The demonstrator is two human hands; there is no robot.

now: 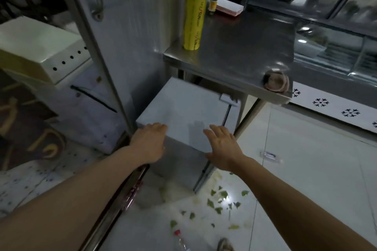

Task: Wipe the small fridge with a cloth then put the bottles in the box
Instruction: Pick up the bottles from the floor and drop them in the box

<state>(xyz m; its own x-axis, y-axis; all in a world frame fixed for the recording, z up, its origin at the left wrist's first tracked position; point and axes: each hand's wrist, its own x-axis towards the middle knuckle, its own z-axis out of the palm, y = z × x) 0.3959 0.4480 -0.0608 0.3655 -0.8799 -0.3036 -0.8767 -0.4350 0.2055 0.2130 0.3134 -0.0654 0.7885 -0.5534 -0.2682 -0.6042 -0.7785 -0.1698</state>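
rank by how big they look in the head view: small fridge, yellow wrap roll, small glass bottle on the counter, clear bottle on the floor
1. small fridge
2. yellow wrap roll
3. small glass bottle and clear bottle: similar, and at different distances, so unranked

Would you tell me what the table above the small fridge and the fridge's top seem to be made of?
The table looks like stainless steel, brushed and semi-glossy: grey, with soft reflections and bright highlights. The small fridge top seems to be white painted metal or plastic, smooth and matte; the look leaves it open.

The single head camera looked steeply down and forward, close above the small fridge (183,112), perhaps tilted slightly.
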